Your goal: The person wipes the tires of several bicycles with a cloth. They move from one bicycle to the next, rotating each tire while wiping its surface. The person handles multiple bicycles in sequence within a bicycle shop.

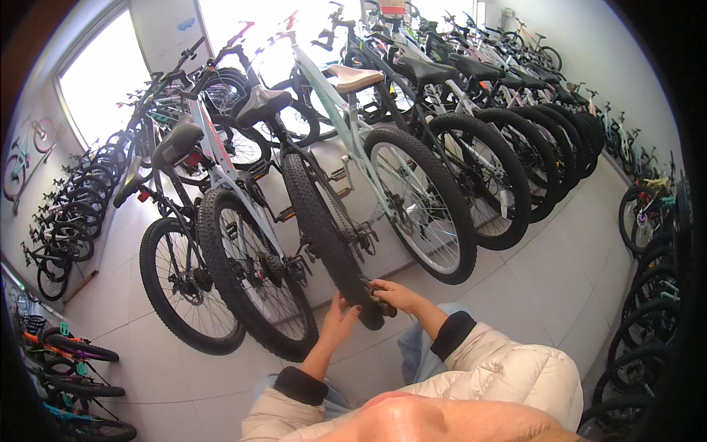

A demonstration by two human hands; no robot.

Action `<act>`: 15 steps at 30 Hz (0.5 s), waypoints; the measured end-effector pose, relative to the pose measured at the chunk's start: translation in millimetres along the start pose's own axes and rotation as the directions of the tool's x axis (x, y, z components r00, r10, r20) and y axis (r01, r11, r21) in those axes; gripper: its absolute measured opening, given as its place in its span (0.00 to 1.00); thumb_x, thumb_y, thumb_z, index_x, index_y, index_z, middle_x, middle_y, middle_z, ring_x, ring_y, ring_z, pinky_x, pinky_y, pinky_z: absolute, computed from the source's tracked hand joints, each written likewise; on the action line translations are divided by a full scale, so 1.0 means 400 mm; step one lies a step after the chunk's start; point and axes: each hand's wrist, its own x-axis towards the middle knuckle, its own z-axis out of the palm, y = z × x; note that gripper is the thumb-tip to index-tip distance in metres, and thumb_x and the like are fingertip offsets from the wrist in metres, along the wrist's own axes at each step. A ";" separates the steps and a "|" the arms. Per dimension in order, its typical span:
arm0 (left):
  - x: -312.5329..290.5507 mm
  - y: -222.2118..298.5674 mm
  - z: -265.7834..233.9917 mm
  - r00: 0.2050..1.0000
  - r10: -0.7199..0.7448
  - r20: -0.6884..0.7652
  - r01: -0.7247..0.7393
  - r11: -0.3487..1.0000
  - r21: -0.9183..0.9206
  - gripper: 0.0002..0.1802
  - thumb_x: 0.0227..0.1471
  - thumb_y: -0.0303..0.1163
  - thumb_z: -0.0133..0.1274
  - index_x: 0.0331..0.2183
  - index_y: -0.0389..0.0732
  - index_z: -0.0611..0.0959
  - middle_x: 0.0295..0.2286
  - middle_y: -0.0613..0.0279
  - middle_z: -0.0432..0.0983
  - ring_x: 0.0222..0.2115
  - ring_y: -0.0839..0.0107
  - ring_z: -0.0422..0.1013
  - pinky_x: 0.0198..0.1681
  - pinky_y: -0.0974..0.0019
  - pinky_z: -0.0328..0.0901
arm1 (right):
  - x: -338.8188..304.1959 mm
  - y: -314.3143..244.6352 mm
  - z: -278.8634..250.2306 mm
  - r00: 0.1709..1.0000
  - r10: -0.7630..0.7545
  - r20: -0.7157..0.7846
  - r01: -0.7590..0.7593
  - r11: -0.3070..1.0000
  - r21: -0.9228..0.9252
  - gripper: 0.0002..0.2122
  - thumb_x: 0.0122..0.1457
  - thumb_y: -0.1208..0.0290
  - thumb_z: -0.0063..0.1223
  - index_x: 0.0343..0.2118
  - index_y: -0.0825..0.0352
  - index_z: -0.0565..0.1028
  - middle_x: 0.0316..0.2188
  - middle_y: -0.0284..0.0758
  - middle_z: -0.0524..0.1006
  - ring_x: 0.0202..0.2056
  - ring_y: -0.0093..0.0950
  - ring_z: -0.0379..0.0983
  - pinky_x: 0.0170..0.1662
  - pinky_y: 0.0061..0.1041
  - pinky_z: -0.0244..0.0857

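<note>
Operating from a distance, I am resting the left hand [335,325] loosely open beside the low end of a knobbly black tyre [324,228], at nine o'clock from it, fingers lying along its flank. The right hand [395,296] is sitting at two o'clock, fingers bent by the tread and close to a small brownish part [384,307]; whether they are gripping it or only touching it, I cannot tell.

The tyre itself is running from between the hands toward eleven o'clock, beneath a dark saddle [263,105] on a black bicycle. The step in hand is looking to me like close handwork at this wheel's near end, with both hands attending to one spot. As I am judging it, the next move is calling for a steadying left hand and a sure fingertip hold on the right, clear of the tread.

Farther out, a white-framed bicycle's tyre [210,243] is standing close by at ten o'clock, and a pale green frame [353,140] with a tan saddle [354,78] is rising at twelve. More bicycles are lining up toward one and two, while an orange bicycle [44,340] is waiting at nine, well apart across the tiled floor [552,280].
</note>
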 end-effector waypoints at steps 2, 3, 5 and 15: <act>0.000 -0.001 -0.002 1.000 0.004 0.005 -0.004 1.000 -0.019 0.39 0.54 0.42 0.52 0.59 0.35 0.54 0.49 0.45 0.68 0.53 0.58 0.63 0.54 0.63 0.56 | -0.001 -0.005 -0.004 0.999 0.029 0.027 -0.029 1.000 0.007 0.13 0.59 0.76 0.41 0.47 0.65 0.69 0.37 0.27 0.73 0.37 0.16 0.68 0.40 0.17 0.63; 0.000 -0.001 -0.003 1.000 0.000 0.010 0.000 1.000 -0.006 0.39 0.54 0.42 0.52 0.59 0.34 0.54 0.49 0.45 0.67 0.54 0.58 0.63 0.54 0.63 0.56 | -0.001 -0.008 -0.007 0.998 0.056 0.034 -0.057 0.998 0.011 0.13 0.59 0.76 0.41 0.47 0.65 0.69 0.37 0.27 0.73 0.37 0.16 0.68 0.40 0.17 0.64; 0.000 -0.002 -0.004 1.000 -0.026 0.013 0.026 1.000 -0.008 0.40 0.54 0.43 0.52 0.59 0.34 0.54 0.50 0.44 0.66 0.55 0.57 0.62 0.55 0.63 0.55 | -0.002 -0.012 -0.014 0.997 0.064 0.042 -0.065 0.997 0.028 0.13 0.59 0.76 0.41 0.47 0.66 0.68 0.37 0.28 0.73 0.37 0.16 0.69 0.40 0.16 0.64; -0.009 0.016 -0.002 1.000 0.007 -0.013 -0.007 1.000 0.004 0.40 0.54 0.42 0.52 0.58 0.30 0.53 0.49 0.46 0.66 0.52 0.60 0.62 0.53 0.65 0.56 | -0.014 -0.029 -0.032 0.998 0.044 0.034 -0.047 0.996 0.076 0.12 0.57 0.77 0.42 0.44 0.66 0.69 0.35 0.27 0.73 0.35 0.16 0.69 0.38 0.16 0.64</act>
